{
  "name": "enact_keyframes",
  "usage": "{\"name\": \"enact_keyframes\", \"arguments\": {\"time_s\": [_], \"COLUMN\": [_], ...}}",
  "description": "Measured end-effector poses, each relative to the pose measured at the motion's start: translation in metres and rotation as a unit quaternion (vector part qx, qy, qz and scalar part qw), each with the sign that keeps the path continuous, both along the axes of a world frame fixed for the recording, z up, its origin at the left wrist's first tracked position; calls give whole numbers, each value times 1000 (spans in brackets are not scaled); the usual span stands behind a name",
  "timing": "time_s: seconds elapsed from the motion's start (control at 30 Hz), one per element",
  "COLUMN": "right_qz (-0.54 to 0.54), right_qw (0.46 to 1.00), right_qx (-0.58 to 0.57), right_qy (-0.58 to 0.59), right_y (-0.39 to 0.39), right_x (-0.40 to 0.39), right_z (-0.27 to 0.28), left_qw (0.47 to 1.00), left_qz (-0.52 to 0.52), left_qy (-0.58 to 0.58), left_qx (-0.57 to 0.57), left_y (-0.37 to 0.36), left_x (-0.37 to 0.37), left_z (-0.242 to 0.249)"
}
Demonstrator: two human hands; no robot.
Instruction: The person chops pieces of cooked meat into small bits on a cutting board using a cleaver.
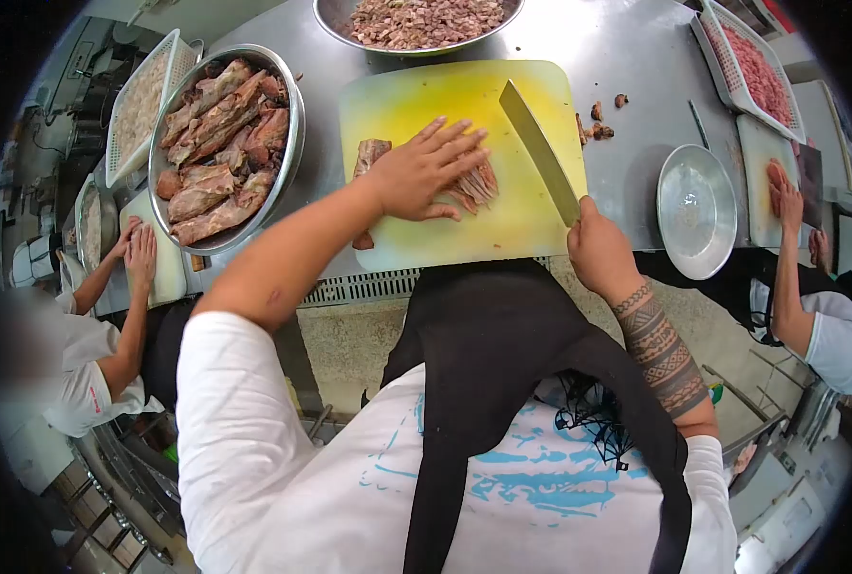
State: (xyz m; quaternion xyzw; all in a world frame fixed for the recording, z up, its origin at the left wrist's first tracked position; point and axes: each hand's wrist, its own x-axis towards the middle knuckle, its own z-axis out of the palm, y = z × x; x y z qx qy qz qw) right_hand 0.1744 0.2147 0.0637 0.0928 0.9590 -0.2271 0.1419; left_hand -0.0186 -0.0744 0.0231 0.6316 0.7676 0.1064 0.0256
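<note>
**Cutting Station: Hand and Blade Positions**

On the yellow cutting board (464, 96), the left hand (424, 172) lies flat with fingers spread, pressing down on a slab of cooked meat (474, 184); part of the meat shows at the fingertips as cut strips, and another part (370, 153) shows beyond the wrist side of the hand. At the board's right edge, the right hand (598, 251) is closed round the handle of a cleaver (539, 148); the blade points away from the person, angled up and to the left, and lies over the board just beside the meat without touching the left hand; the two hands are apart.

Left of the board stands a round steel tray (295, 143) piled with whole cooked pieces; beyond the board sits a steel bowl (335, 24) of chopped meat; a few loose scraps (598, 124) lie on the steel table (627, 57) to the right; near them rests an upturned steel dish (697, 210); a white basket (722, 67) holds minced meat at the far right.

Two other people work at either side; one person's hands (137, 251) rest on a white board at left; another person's hand (785, 196) rests on a board at right.
</note>
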Motion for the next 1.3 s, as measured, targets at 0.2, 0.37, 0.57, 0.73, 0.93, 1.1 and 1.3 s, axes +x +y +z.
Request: {"name": "enact_keyframes", "arguments": {"time_s": [0.2,0.37,0.57,0.73,0.93,1.1,1.3], "right_qz": [-15,-11,21,62,137,129,111], "right_qw": [1000,1000,998,995,988,988,992], "right_qx": [13,-23,-53,-67,-45,-69,-65], "right_qy": [-23,1,35,32,46,53,9], "right_y": [-4,3,10,17,5,12,28], "right_x": [0,1,-6,-21,-24,-25,-22], "right_z": [-1,0,-5,1,-1,2,1], "left_qw": [995,996,880,828,895,895,879], "left_qz": [-85,82,470,550,439,443,466], "left_qy": [-38,-9,-6,88,-8,27,20], "left_qx": [-43,44,69,63,76,42,95], "left_y": [34,38,83,96,77,80,84], "left_x": [-27,3,67,82,66,69,53], "left_z": [-22,-30,-42,-43,-56,-44,-37]}}
